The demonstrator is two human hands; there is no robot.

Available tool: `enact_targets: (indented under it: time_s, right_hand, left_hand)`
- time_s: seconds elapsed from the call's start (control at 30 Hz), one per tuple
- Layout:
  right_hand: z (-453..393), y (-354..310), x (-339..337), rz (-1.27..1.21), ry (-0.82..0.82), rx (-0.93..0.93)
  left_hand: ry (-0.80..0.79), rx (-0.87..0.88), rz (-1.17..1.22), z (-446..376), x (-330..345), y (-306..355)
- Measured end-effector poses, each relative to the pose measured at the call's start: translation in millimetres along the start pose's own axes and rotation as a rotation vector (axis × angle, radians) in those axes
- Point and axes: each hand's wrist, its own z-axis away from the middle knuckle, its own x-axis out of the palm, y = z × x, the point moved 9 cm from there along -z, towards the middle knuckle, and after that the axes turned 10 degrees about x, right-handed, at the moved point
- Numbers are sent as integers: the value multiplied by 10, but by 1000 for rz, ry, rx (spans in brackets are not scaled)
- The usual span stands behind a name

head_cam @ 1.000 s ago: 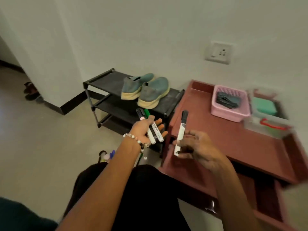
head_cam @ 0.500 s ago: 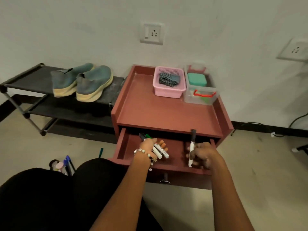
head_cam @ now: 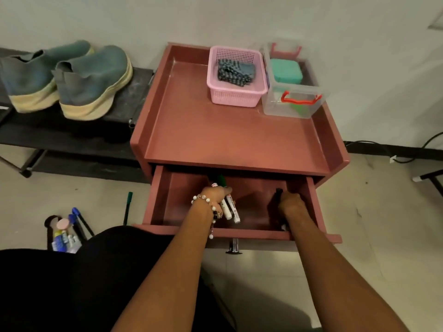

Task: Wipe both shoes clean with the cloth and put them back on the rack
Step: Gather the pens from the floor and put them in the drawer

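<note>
Your left hand (head_cam: 217, 196) is curled round a bunch of white-barrelled markers (head_cam: 229, 208) and your right hand (head_cam: 288, 203) is clamped on a single black-capped marker (head_cam: 278, 195), both down inside the open drawer (head_cam: 182, 202) of the reddish cabinet (head_cam: 215, 130). So you're really on a clear-up step here, not on the shoes yet. I'd lay the markers flat on the drawer floor rather than dropping them, so they don't roll forward and jam when the drawer shuts, and let go of the left bunch all at once with the barrels lined up the same way. Looks like more pens (head_cam: 79, 220) are on the floor by your knee, plus a green one (head_cam: 128, 207) lying near the cabinet, so those probably go in too. Both shoes (head_cam: 69, 77) sit untouched side by side on the black rack (head_cam: 134, 92) to your left, and the cloth (head_cam: 236, 71) looks like that dark folded thing in the pink basket (head_cam: 236, 98) on top, beside a clear box (head_cam: 293, 101).
</note>
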Motion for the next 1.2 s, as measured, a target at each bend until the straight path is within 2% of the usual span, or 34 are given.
enact_targets:
  time_s: [0.07,0.13,0.2,0.23,0.27,0.33,0.37,0.4,0.47,0.53,0.6,0.7,0.73,0.87,1.03,1.2]
  right_hand:
    - [47,-22,-4,146,64,-14]
    - [78,-47,-87,166,166,-19]
    - [121,-88,-217,45,276,-41]
    - [143,-129,-245,-87,275,-58]
    - [166,-183,-204,-287,194,-87]
    - [295,-387,53,-770,-212,-138]
    - [399,-508,168,-912,-407,-166]
    - [480,-593,234,-968,-521,-197]
    - [542,-645,263,-1001,-581,-232]
    - [431,-578,272,-995,-531,-200]
    - [236,-440,236,-913,-381,-141]
    - [31,-187,-3,-431,-35,-90]
    - [-4,-122,-60,-310,24,-71]
    - [-82,-22,-47,-128,57,-49]
    - [-95,-30,-33,-73,124,-48]
    - [-43,-40,-163,-2,237,-44]
  left_hand:
    - [9,12,-72,-23,-16,-29]
    - [6,32,-94,-51,-14,-43]
    - [14,41,-141,-69,-37,-70]
    - [22,59,-159,-93,-50,-69]
    - [29,81,-184,-86,-63,-56]
    - [25,112,-238,-39,-56,-14]
    - [19,129,-250,-42,-48,5]
    - [4,136,-260,-11,-35,31]
    - [4,161,-259,9,-45,58]
    - [-8,159,-206,20,-24,48]
    - [-35,124,-112,74,36,12]
    - [-24,75,-9,91,66,-17]
    - [-5,70,7,88,43,-19]
    - [-8,70,32,63,41,-7]
    - [-106,34,-41,104,144,-31]
    - [-91,52,-103,100,117,-7]
